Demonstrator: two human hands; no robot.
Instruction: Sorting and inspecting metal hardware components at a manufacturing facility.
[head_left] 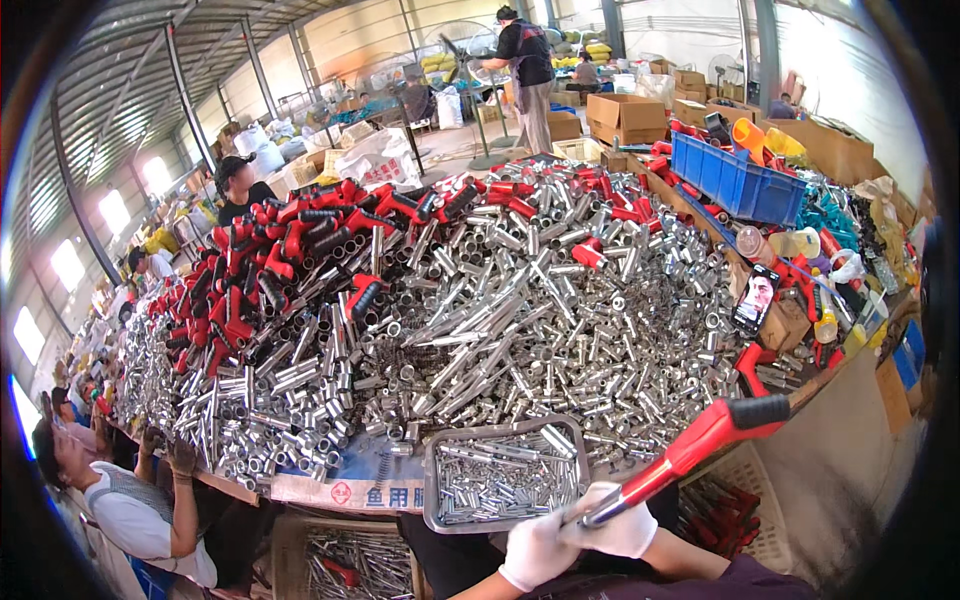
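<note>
At the lower centre of the frame a red-and-black handle with a metal tube at its lower end slants up to the right, and both gloved hands meet on that metal end; the right hand is wrapped around the tube with its fingers closed on it, while the left hand presses against it just below, its fingers curled, though whether they grip the tube or a small part at its tip cannot be told; the piece looks to be mid-assembly, handle already on the tube. Just left of the hands a grey metal tray holds a shallow layer of small shiny metal sleeves, partly used or partly filled, it is hard to say which; beyond it, filling the middle of the frame, the worktop carries a huge heap of chrome tubes, so by this judgement most of the work is left; a smaller mound of finished-looking red-and-black handles lies in the upper left, and more lie in a basket at lower right. A phone leans at the right, a blue crate sits above it, and other people work along the left edge.
</note>
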